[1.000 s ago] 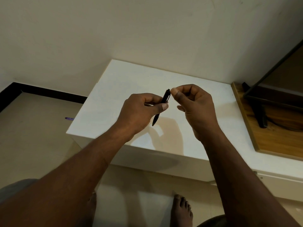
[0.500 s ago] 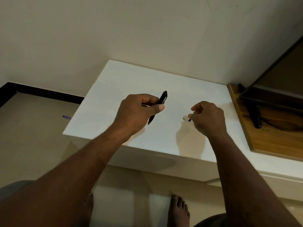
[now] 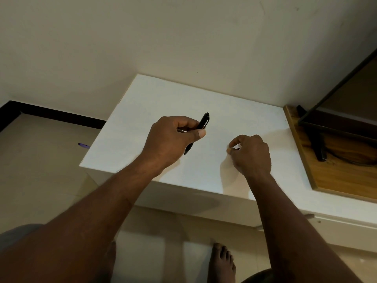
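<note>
My left hand point(image 3: 173, 139) grips a black pen point(image 3: 203, 123) above the white table top point(image 3: 234, 111); the pen tilts with its clicker end up and to the right, its tip poking out below my fist. My right hand point(image 3: 252, 154) hovers low over the table to the right, fingers curled, pinching a small dark part point(image 3: 236, 148) between thumb and fingertips. What that part is cannot be made out.
A wooden board point(image 3: 336, 176) lies at the table's right end, with a black stand foot point(image 3: 319, 150) and a dark-framed screen point(image 3: 350, 82) on it. A purple pen point(image 3: 84, 145) lies on the floor to the left. My bare foot point(image 3: 222, 262) is below the table edge.
My right hand came away from the pen's top and dropped down and to the right, toward the table, carrying a small dark part. My left hand kept its hold on the pen.
</note>
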`<action>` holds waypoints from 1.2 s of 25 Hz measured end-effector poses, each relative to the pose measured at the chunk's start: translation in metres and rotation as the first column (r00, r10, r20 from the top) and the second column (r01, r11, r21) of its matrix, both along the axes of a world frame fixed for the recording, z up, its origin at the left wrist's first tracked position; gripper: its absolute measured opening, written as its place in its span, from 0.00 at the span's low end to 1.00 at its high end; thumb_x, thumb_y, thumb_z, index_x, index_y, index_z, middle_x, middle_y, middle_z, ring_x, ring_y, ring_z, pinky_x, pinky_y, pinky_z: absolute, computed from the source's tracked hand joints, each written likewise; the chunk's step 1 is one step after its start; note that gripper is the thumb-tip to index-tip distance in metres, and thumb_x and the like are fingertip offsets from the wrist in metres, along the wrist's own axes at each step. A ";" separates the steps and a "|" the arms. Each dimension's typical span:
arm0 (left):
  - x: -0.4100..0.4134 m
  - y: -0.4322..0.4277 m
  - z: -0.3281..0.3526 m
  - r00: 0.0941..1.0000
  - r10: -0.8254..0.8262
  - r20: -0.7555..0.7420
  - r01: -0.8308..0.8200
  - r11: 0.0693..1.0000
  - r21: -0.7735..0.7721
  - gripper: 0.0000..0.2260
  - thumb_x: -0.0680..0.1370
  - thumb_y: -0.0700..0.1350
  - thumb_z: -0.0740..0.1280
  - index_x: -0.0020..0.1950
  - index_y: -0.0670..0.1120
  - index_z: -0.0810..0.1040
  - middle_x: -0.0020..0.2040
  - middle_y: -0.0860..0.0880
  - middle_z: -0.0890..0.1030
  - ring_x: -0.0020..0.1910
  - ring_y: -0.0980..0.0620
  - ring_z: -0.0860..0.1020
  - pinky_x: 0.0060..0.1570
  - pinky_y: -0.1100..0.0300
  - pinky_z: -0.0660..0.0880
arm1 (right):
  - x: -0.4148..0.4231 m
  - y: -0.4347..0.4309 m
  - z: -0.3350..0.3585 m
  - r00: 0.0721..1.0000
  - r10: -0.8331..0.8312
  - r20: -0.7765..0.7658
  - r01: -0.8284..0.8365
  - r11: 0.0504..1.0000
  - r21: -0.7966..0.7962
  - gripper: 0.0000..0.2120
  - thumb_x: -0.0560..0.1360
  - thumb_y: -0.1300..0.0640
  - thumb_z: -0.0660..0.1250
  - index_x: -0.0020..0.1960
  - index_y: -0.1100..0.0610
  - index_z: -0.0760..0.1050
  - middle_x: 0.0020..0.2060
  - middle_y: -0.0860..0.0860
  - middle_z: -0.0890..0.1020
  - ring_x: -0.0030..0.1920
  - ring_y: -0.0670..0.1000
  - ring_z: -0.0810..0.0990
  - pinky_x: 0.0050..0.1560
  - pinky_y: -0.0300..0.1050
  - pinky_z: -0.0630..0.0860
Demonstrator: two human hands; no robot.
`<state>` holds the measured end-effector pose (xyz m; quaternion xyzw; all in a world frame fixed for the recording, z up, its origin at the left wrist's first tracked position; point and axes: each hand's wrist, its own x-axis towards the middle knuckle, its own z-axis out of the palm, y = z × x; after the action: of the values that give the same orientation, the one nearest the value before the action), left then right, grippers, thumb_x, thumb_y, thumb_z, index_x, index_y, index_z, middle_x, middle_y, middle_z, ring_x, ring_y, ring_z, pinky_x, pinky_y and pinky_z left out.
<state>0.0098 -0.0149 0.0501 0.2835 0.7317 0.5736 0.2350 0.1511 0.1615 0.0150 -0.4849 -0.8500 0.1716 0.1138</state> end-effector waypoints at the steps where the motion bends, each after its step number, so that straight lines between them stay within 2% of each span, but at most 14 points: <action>1: 0.000 0.000 0.000 1.000 0.002 -0.001 -0.002 1.000 -0.001 0.07 0.75 0.52 0.77 0.51 0.54 0.88 0.45 0.58 0.87 0.48 0.58 0.84 0.56 0.54 0.81 | 0.000 -0.001 0.000 1.000 -0.003 0.000 0.003 1.000 0.002 0.06 0.80 0.53 0.73 0.55 0.52 0.86 0.60 0.59 0.81 0.65 0.62 0.79 0.57 0.56 0.82; 6: 0.000 0.000 0.000 1.000 -0.001 -0.002 0.001 1.000 0.000 0.07 0.75 0.52 0.77 0.52 0.54 0.88 0.46 0.58 0.87 0.50 0.58 0.84 0.57 0.53 0.81 | -0.002 -0.003 -0.004 0.999 -0.014 0.041 0.012 0.999 0.040 0.06 0.81 0.56 0.70 0.56 0.54 0.85 0.60 0.59 0.79 0.64 0.64 0.77 0.54 0.58 0.83; 10: 0.000 0.000 0.000 1.000 0.001 0.001 -0.001 1.000 -0.004 0.07 0.75 0.51 0.77 0.51 0.54 0.88 0.45 0.58 0.87 0.49 0.58 0.84 0.57 0.53 0.80 | -0.004 -0.004 -0.007 0.996 -0.007 0.091 0.003 0.999 0.045 0.08 0.82 0.58 0.67 0.58 0.55 0.84 0.61 0.59 0.76 0.65 0.64 0.72 0.51 0.55 0.79; 14: 0.001 0.000 -0.001 1.000 0.003 -0.002 -0.003 1.000 -0.011 0.07 0.75 0.52 0.77 0.52 0.55 0.88 0.46 0.58 0.87 0.50 0.57 0.84 0.57 0.54 0.80 | -0.004 -0.008 -0.003 0.990 0.032 0.137 -0.034 0.999 0.012 0.10 0.81 0.62 0.65 0.60 0.57 0.81 0.66 0.59 0.74 0.66 0.65 0.71 0.57 0.60 0.80; 15: 0.001 0.000 -0.001 1.000 0.002 -0.003 -0.002 1.000 -0.011 0.07 0.75 0.52 0.77 0.52 0.55 0.88 0.45 0.58 0.87 0.50 0.57 0.84 0.57 0.54 0.80 | -0.005 -0.010 0.001 0.994 0.034 0.108 -0.038 0.999 0.032 0.10 0.80 0.64 0.65 0.60 0.58 0.81 0.67 0.59 0.73 0.66 0.65 0.71 0.59 0.62 0.79; 17: 0.000 0.000 -0.001 1.000 0.002 -0.005 -0.002 1.000 -0.008 0.06 0.75 0.52 0.77 0.51 0.55 0.88 0.44 0.58 0.87 0.47 0.59 0.84 0.54 0.56 0.80 | -0.009 -0.014 0.014 0.997 0.044 -0.062 -0.033 0.986 0.161 0.10 0.78 0.68 0.67 0.56 0.60 0.80 0.67 0.59 0.76 0.64 0.65 0.74 0.57 0.61 0.78; 19: -0.001 -0.001 -0.001 1.000 0.014 -0.023 -0.014 1.000 -0.002 0.06 0.76 0.52 0.76 0.51 0.55 0.88 0.43 0.59 0.87 0.42 0.62 0.82 0.47 0.61 0.77 | -0.014 -0.016 0.032 0.948 0.101 -0.303 -0.015 0.962 0.272 0.09 0.77 0.69 0.67 0.53 0.57 0.79 0.60 0.55 0.82 0.60 0.59 0.78 0.51 0.52 0.75; 21: 0.000 -0.001 0.000 0.997 0.033 -0.067 -0.033 0.999 0.003 0.06 0.76 0.52 0.75 0.52 0.55 0.88 0.43 0.59 0.87 0.42 0.62 0.82 0.45 0.63 0.77 | -0.017 -0.020 0.048 0.857 0.170 -0.487 -0.055 0.969 0.241 0.08 0.79 0.66 0.68 0.52 0.54 0.78 0.49 0.47 0.85 0.52 0.46 0.83 0.47 0.42 0.76; 22: 0.001 -0.001 0.000 0.995 0.041 -0.094 -0.041 0.999 0.002 0.06 0.76 0.52 0.75 0.52 0.55 0.88 0.43 0.59 0.87 0.43 0.61 0.83 0.45 0.64 0.77 | -0.017 -0.025 0.052 0.826 0.185 -0.532 -0.088 0.975 0.202 0.08 0.80 0.65 0.69 0.51 0.53 0.78 0.45 0.43 0.85 0.49 0.42 0.83 0.45 0.34 0.76; 23: 0.002 0.000 0.000 0.991 0.045 -0.123 -0.046 0.999 -0.001 0.06 0.77 0.53 0.75 0.52 0.55 0.88 0.43 0.59 0.87 0.44 0.60 0.83 0.45 0.64 0.78 | -0.017 -0.030 0.054 0.815 0.187 -0.549 -0.115 0.980 0.163 0.08 0.80 0.65 0.69 0.50 0.52 0.78 0.43 0.40 0.85 0.48 0.39 0.82 0.43 0.30 0.75; 26: 0.003 0.001 0.000 0.978 0.047 -0.204 -0.051 0.998 -0.019 0.07 0.77 0.53 0.74 0.52 0.54 0.87 0.42 0.58 0.86 0.43 0.60 0.83 0.42 0.67 0.77 | -0.017 -0.042 0.050 0.819 0.196 -0.540 -0.172 0.981 0.094 0.08 0.80 0.65 0.71 0.49 0.52 0.78 0.40 0.39 0.84 0.47 0.38 0.81 0.42 0.31 0.75; 30: 0.005 0.001 -0.003 0.962 0.038 -0.272 -0.051 0.998 -0.043 0.07 0.77 0.54 0.73 0.51 0.53 0.86 0.42 0.58 0.85 0.43 0.60 0.82 0.41 0.66 0.74 | -0.021 -0.044 0.051 0.788 0.199 -0.583 -0.197 0.978 0.069 0.07 0.79 0.62 0.73 0.48 0.51 0.81 0.40 0.38 0.84 0.48 0.37 0.81 0.45 0.26 0.73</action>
<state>0.0149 -0.0141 0.0472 0.3369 0.7772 0.5161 0.1267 0.1305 0.1180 0.0663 -0.3162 -0.8197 0.3218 0.3530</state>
